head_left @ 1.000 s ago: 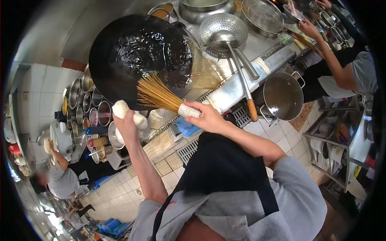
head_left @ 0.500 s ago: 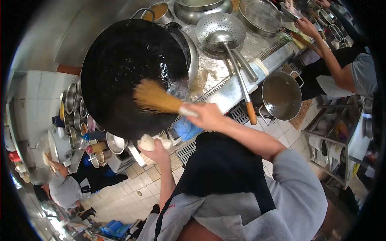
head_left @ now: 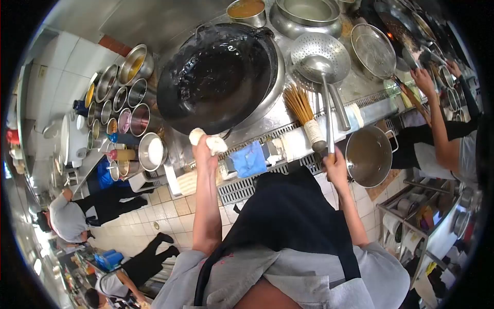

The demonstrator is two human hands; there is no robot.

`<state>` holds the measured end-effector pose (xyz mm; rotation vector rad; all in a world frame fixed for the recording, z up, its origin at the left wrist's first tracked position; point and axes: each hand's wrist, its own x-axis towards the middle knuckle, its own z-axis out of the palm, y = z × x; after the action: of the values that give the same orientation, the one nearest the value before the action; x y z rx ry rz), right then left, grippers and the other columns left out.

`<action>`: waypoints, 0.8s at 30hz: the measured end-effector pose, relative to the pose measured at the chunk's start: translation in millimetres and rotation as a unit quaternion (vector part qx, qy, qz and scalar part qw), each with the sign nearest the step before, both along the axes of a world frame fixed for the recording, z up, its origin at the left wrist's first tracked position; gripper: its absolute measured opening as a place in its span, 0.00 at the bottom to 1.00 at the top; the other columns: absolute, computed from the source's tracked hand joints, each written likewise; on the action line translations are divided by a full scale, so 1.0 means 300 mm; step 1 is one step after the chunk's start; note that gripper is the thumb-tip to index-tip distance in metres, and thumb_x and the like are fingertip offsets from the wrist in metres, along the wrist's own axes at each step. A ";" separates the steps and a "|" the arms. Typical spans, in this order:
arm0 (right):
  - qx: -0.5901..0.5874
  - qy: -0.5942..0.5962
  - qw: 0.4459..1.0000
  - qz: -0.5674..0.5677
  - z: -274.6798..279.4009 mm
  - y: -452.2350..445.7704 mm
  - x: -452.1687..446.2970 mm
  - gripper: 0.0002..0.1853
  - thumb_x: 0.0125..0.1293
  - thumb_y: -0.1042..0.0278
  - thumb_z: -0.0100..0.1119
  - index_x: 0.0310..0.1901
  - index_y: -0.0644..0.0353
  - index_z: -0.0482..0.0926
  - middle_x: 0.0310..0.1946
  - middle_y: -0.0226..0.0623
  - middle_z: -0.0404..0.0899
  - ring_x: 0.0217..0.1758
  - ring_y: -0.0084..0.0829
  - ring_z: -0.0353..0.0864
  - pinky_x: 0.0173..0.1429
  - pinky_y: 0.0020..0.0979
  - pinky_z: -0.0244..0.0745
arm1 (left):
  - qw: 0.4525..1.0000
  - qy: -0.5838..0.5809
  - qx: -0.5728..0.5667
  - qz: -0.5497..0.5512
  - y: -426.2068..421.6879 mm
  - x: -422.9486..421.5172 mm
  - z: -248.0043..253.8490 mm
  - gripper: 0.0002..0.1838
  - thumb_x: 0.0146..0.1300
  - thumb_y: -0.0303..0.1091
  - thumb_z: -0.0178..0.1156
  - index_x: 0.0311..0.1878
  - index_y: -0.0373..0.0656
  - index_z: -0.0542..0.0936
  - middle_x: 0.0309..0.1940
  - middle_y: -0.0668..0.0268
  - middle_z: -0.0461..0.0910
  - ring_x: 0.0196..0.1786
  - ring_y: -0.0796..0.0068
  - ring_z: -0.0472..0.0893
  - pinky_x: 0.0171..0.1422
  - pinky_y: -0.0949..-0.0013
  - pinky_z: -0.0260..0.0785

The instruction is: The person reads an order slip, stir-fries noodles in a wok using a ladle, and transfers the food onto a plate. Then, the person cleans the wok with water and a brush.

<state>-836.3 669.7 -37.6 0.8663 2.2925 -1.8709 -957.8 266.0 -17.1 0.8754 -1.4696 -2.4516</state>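
Note:
My left hand (head_left: 204,150) is closed around a folded white cloth (head_left: 216,144) against the near rim of a large black wok (head_left: 216,77). The wok has a wet, shiny inside and sits tilted on the stove. My right hand (head_left: 335,169) grips the wooden handle end of a long metal ladle (head_left: 316,66), whose bowl rests in a perforated strainer (head_left: 334,46). Just left of the ladle's shaft, a straw wok brush (head_left: 300,105) lies on the stove's edge, bristles pointing away from me. A blue cloth (head_left: 248,158) is on the front ledge between my hands.
A deep pot (head_left: 368,157) of liquid stands right of my right hand. Metal bowls and containers (head_left: 139,119) crowd the left side. Behind the wok is a pot of orange-brown liquid (head_left: 247,9). A mesh strainer (head_left: 373,50) lies at right, near a co-worker's arm (head_left: 435,103).
My right hand has left the brush, which now lies on the stove edge, and has taken the ladle's handle. The wok has been lowered from a steeper tilt.

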 end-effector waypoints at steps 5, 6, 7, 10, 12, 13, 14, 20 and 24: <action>-0.021 -0.014 1.000 0.007 0.110 0.060 -0.124 0.08 0.59 0.74 0.56 0.39 0.66 0.73 0.16 0.32 0.71 0.12 0.22 0.68 0.15 0.28 0.62 | 0.999 -0.001 0.037 0.011 0.078 -0.065 -0.014 0.11 0.53 0.24 0.56 0.42 0.40 0.74 0.29 0.65 0.77 0.31 0.69 0.81 0.33 0.65 0.76; -0.053 0.015 0.998 0.002 0.144 0.071 -0.164 0.07 0.59 0.74 0.55 0.39 0.65 0.73 0.15 0.30 0.69 0.10 0.21 0.66 0.13 0.27 0.60 | 0.999 -0.004 0.053 0.002 0.066 -0.074 -0.039 0.11 0.53 0.24 0.56 0.42 0.40 0.74 0.29 0.64 0.77 0.31 0.68 0.81 0.34 0.64 0.76; -0.085 0.046 0.995 0.001 0.172 0.084 -0.211 0.06 0.60 0.74 0.54 0.39 0.64 0.73 0.13 0.29 0.67 0.09 0.20 0.64 0.11 0.26 0.57 | 0.998 -0.005 0.069 -0.004 0.058 -0.084 -0.064 0.11 0.53 0.24 0.56 0.41 0.40 0.74 0.29 0.64 0.77 0.31 0.67 0.81 0.35 0.63 0.76; -0.068 0.089 0.994 0.017 0.193 0.160 -0.464 0.05 0.62 0.70 0.50 0.32 0.60 0.69 0.12 0.29 0.67 0.08 0.22 0.64 0.11 0.26 0.58 | 0.994 -0.056 0.078 -0.047 0.097 -0.069 0.034 0.10 0.58 0.33 0.60 0.42 0.42 0.75 0.29 0.66 0.76 0.31 0.68 0.80 0.38 0.63 0.78; -0.038 0.180 0.981 0.061 0.229 0.208 -0.684 0.04 0.61 0.71 0.50 0.34 0.62 0.71 0.14 0.30 0.68 0.11 0.23 0.67 0.12 0.27 0.60 | 0.992 -0.069 0.078 -0.065 0.086 -0.035 0.042 0.15 0.60 0.40 0.63 0.44 0.42 0.74 0.34 0.64 0.76 0.34 0.66 0.80 0.43 0.61 0.79; -0.008 0.185 0.981 0.063 0.236 0.231 -0.805 0.05 0.62 0.70 0.50 0.35 0.63 0.71 0.15 0.30 0.69 0.11 0.23 0.67 0.12 0.27 0.61 | 0.992 -0.094 0.050 -0.061 0.099 -0.007 0.068 0.17 0.59 0.39 0.63 0.47 0.40 0.73 0.37 0.62 0.77 0.36 0.66 0.81 0.42 0.63 0.79; 0.022 0.190 0.979 0.065 0.243 0.250 -0.917 0.06 0.63 0.70 0.51 0.36 0.63 0.71 0.16 0.29 0.70 0.11 0.23 0.67 0.13 0.26 0.62 | 0.994 -0.074 -0.025 -0.072 0.122 0.027 0.093 0.19 0.59 0.39 0.64 0.49 0.39 0.72 0.38 0.61 0.77 0.37 0.66 0.81 0.41 0.64 0.78; -0.685 0.058 0.724 0.061 0.243 0.339 -1.233 0.08 0.71 0.68 0.48 0.34 0.61 0.69 0.17 0.26 0.63 0.15 0.17 0.61 0.13 0.21 0.52 | 0.773 -0.125 -0.547 -0.297 0.331 0.200 0.049 0.32 0.53 0.40 0.67 0.57 0.37 0.65 0.46 0.43 0.76 0.44 0.50 0.80 0.48 0.54 0.74; -0.811 0.114 0.560 0.122 0.273 0.264 -1.058 0.11 0.73 0.69 0.43 0.35 0.66 0.68 0.20 0.26 0.61 0.14 0.17 0.57 0.13 0.21 0.50 | 0.608 -0.169 -0.660 -0.408 0.425 0.232 0.132 0.40 0.51 0.44 0.68 0.65 0.42 0.62 0.52 0.35 0.71 0.53 0.41 0.75 0.56 0.48 0.70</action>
<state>-1153.7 748.9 44.2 -0.0714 -0.1039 -2.6673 -888.3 393.6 22.6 0.2323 -3.4477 -0.5525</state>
